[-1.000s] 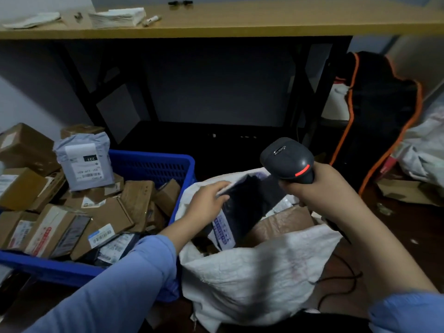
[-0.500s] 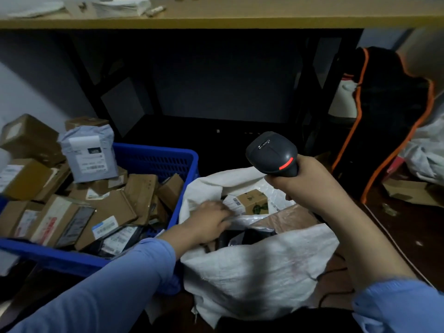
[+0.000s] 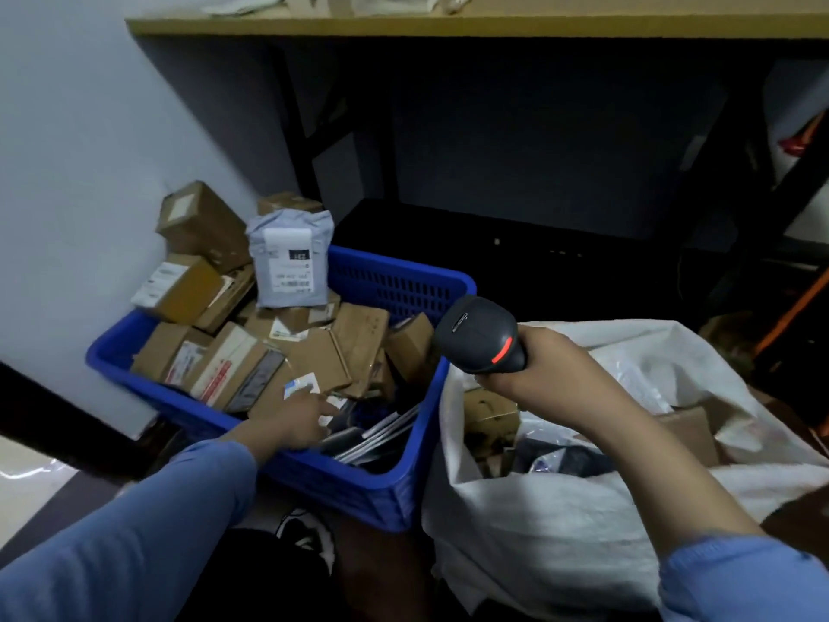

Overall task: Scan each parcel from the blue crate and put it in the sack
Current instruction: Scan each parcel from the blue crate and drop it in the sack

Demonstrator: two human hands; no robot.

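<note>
The blue crate [image 3: 394,280] sits left of centre, heaped with several brown cardboard parcels [image 3: 314,352] and a grey mailer bag [image 3: 291,262] standing on top. My left hand [image 3: 298,417] reaches into the crate's near side with fingers extended over flat dark parcels, gripping nothing that I can see. My right hand [image 3: 545,365] grips a black barcode scanner [image 3: 482,341] with a red light, held above the crate's right rim. The white sack [image 3: 560,523] stands open at the right, with a brown box [image 3: 489,410] and dark bags inside.
A wooden table top [image 3: 448,24] spans the back on black legs, with dark space beneath. A pale wall stands to the left. A black bag with orange trim [image 3: 803,307] shows at the far right edge.
My left hand has let go of the dark parcel in the sack and moved left into the blue crate. The view has swung left; the scanner stays in my right hand.
</note>
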